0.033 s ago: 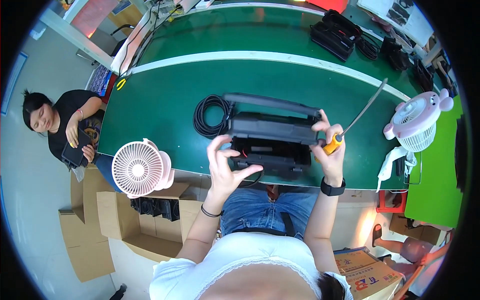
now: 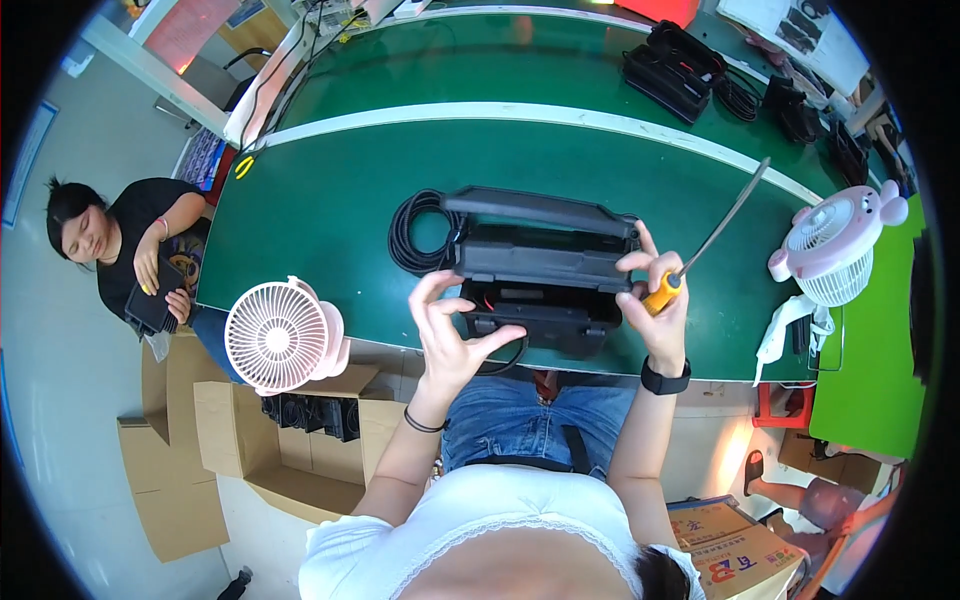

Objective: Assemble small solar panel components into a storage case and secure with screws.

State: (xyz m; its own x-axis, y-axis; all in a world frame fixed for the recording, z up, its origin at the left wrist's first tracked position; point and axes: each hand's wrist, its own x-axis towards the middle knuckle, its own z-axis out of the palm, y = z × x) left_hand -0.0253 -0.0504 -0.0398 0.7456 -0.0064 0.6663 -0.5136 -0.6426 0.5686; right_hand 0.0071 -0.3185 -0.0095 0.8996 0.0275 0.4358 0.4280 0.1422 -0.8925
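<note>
An opened black plastic case (image 2: 550, 325) is at the table's front edge, its lid tilted up toward the far side. My left hand (image 2: 447, 335) grips the case's left end, the thumb along the near wall and the fingers curled at the hinge side. My right hand (image 2: 655, 325) steadies the right end with its fingertips. That same hand also holds a screwdriver (image 2: 664, 292) with an orange-yellow handle, its long shaft pointing up and right. Inside the case a bit of red shows; the other contents are too dark to make out. A coil of black cable (image 2: 402, 245) lies left of the case.
A pink fan (image 2: 275, 338) stands at the left front, another (image 2: 835, 240) at the right beside a white cloth (image 2: 775, 340). Farther back lies another open black case (image 2: 672, 80). Cardboard boxes (image 2: 300, 490) stand below left. A co-worker (image 2: 150, 240) sits left, holding a dark object.
The black case and its lid have shifted very slightly to the left. My right fingers have moved a little on its end; the screwdriver stays in that hand.
</note>
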